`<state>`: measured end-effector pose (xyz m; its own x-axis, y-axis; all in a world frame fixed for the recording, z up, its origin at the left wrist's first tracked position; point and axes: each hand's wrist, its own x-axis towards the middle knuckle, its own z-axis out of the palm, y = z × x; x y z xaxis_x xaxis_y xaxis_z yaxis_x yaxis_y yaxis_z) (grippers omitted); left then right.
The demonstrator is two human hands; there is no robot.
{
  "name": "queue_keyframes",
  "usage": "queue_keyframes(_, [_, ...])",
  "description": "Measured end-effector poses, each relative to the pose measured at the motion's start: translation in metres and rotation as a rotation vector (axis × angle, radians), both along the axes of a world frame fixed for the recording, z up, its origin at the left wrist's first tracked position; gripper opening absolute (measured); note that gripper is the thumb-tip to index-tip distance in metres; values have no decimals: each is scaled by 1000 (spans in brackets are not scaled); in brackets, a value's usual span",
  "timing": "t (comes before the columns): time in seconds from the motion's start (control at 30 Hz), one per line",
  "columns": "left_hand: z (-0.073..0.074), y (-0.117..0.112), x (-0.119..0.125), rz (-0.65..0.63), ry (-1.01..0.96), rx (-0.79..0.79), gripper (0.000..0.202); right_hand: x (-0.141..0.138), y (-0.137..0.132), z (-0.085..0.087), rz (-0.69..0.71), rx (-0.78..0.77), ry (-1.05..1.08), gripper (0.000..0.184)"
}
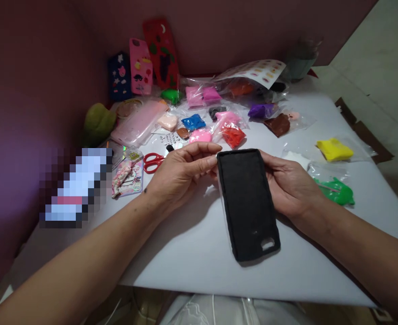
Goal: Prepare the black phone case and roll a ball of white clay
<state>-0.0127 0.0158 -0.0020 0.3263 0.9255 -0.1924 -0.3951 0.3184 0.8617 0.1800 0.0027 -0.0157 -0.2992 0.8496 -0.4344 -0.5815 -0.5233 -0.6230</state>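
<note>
Presently, your left hand [182, 174] pinches the phone case [248, 203] at 11 o'clock, right hand [287, 185] cradling it; a slack pinch could let it slip.

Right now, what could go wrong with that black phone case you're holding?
The black phone case is gripped only near its far end by the left hand and right hand; it might slip toward the front edge of the table.
The red scissors lie close beside the left hand, so a careless reach might catch them.
The right arm could nudge the green clay bag.
</note>
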Motion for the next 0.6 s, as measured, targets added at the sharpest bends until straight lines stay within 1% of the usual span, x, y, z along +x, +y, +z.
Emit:
queue_keyframes(0.1, [-1, 0, 0, -31, -1, -37, 16, -1, 0, 1, -5, -109, -10, 19])
queue_keyframes(0.13, [-1, 0, 0, -50, -1, -46, 16, -1, 0, 2, -8, -116, -15, 20])
queue_keyframes(0.3, [-1, 0, 0, -99, -25, -66, 16, -2, 1, 2, -10, -103, -5, 22])
queue_keyframes(0.43, [-3, 0, 0, -183, -70, -76, 14, 0, 2, 2, -30, -121, -17, 24])
queue_keyframes(0.5, [-3, 0, 0, -192, -81, -73, 15, 1, 3, 2, -40, -131, -30, 24])
queue_keyframes(0.6, [-4, -1, 1, -172, -87, -67, 15, 2, 3, 0, -24, -117, -21, 24])
